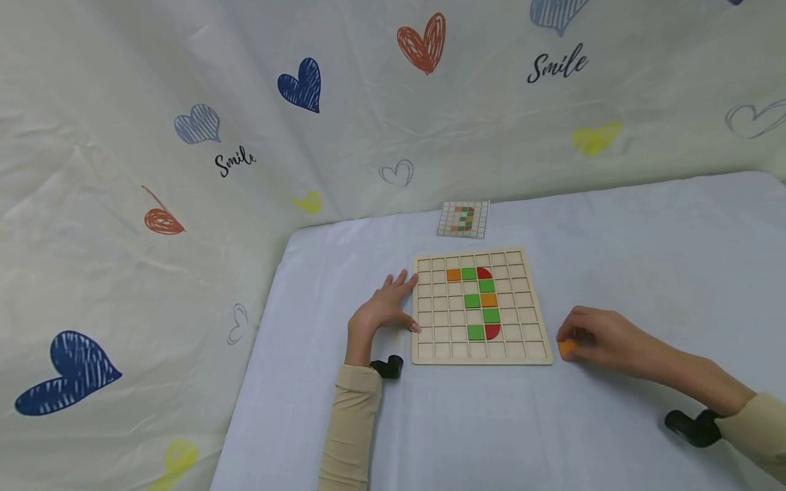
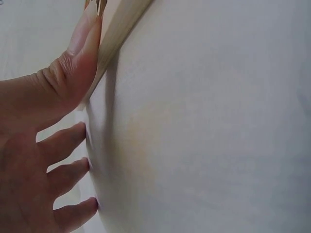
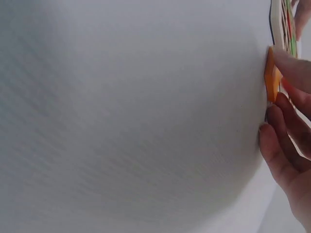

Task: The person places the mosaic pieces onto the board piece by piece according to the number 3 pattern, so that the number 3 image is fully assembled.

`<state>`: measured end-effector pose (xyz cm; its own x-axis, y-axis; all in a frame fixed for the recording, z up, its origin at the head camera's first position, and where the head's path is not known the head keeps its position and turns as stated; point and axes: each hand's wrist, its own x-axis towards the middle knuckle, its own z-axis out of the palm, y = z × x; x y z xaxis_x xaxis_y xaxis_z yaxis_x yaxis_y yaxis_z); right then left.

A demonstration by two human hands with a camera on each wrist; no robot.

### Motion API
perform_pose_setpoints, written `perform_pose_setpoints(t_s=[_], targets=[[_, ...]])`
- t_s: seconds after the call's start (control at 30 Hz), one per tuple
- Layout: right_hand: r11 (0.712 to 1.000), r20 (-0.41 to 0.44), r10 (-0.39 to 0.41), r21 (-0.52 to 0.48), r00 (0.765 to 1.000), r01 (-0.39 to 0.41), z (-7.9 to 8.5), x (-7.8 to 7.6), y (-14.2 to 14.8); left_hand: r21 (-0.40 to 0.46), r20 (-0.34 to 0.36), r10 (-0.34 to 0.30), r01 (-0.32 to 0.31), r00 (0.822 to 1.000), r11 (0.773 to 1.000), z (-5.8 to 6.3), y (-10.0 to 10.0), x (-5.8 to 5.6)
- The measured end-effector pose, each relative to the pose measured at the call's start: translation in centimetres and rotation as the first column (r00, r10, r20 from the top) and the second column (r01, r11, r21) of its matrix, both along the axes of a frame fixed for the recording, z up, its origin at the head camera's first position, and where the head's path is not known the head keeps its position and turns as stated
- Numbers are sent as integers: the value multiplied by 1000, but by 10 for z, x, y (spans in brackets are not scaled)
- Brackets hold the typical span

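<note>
A square wooden grid board [image 1: 441, 318] lies on the table. Green tiles [image 1: 475, 333], orange tiles [image 1: 488, 300] and red rounded tiles [image 1: 492, 331] sit in its cells, forming a shape like a backward E. At the board's left edge, my left hand [image 1: 382, 310] rests with fingers spread; the left wrist view shows its thumb [image 2: 82, 36] on the rim. Just beyond the lower right corner, my right hand [image 1: 598, 335] pinches an orange tile [image 3: 270, 77] between thumb and fingers, low over the cloth. The other fingertips [image 3: 265, 133] touch the cloth.
Behind the board lies a pattern card [image 1: 463, 219] with a similar coloured shape on a grid. White cloth [image 1: 467, 423] covers the table. A curtain [image 1: 350, 136] printed with hearts hangs behind and to the left. Each wrist wears a black camera mount [image 1: 388, 367].
</note>
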<state>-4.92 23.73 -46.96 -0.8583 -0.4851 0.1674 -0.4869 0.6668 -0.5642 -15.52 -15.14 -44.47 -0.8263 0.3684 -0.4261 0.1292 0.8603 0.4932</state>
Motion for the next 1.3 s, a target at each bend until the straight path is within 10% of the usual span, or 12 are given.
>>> perform_pose_setpoints(t_s=[0.67,0.9,1.3], targets=[[993,118,-108,61,987,101,5,-3,-3,2,-7,7,-7,1000,1000,0,0,2],[995,-6,-96,-13,995,96,5,-5,2,-3,-5,3,-3,1000,1000,0,1,2],[990,185,-115,-55,976,127,21,-9,-1,-12,-6,9,-9,1000,1000,0,1,2]])
